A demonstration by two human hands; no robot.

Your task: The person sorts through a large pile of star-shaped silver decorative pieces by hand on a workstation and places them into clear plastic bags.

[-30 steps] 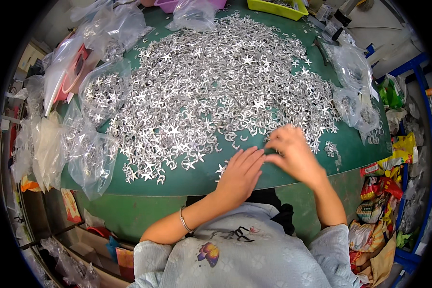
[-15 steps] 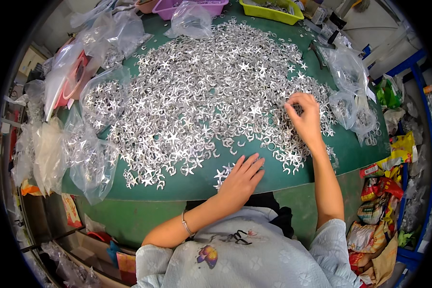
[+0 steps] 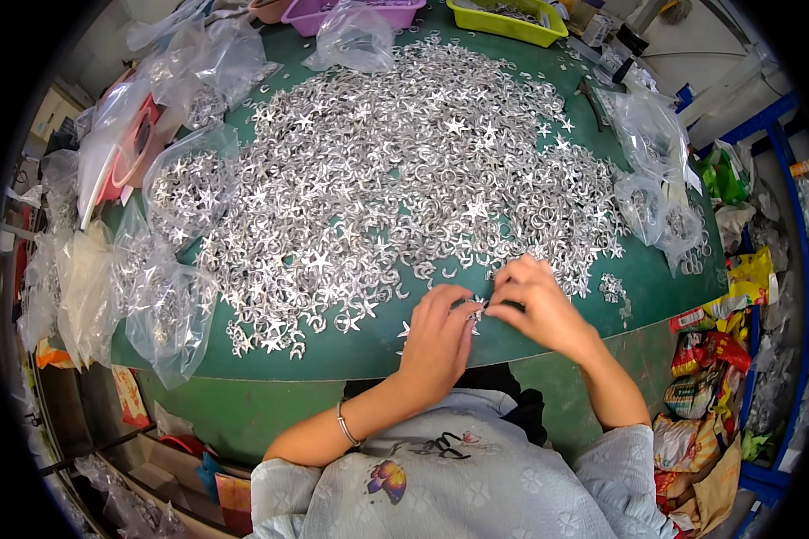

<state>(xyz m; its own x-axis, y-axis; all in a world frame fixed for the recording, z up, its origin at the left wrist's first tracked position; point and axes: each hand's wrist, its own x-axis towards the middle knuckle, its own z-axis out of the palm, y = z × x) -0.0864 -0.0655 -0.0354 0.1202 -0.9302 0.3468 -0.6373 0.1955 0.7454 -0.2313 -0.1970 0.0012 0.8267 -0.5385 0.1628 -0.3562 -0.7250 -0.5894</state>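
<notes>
A wide heap of small silver metal pieces (image 3: 404, 153), star-shaped and crescent- or ring-shaped, covers the green table. At its near edge my two hands meet fingertip to fingertip. My right hand (image 3: 539, 304) is closed in a pinch at a small silver piece (image 3: 484, 306), whose exact shape is too small to tell. My left hand (image 3: 436, 340) has its fingers bent and closed towards the same spot; what its fingertips grip is partly hidden. A few loose star pieces (image 3: 404, 330) lie beside and beneath my left hand.
Clear plastic bags of metal pieces lie at the left (image 3: 166, 296) and right (image 3: 661, 189) of the green table (image 3: 333, 355). A purple basket (image 3: 395, 16) and a yellow-green tray (image 3: 503, 24) stand at the back. Colourful packages (image 3: 701, 386) fill the right side near a blue rack (image 3: 804, 296).
My right hand has come back from the right part of the heap, nearer and to the left, to meet my left hand. My left hand's spread fingers have bent inwards.
</notes>
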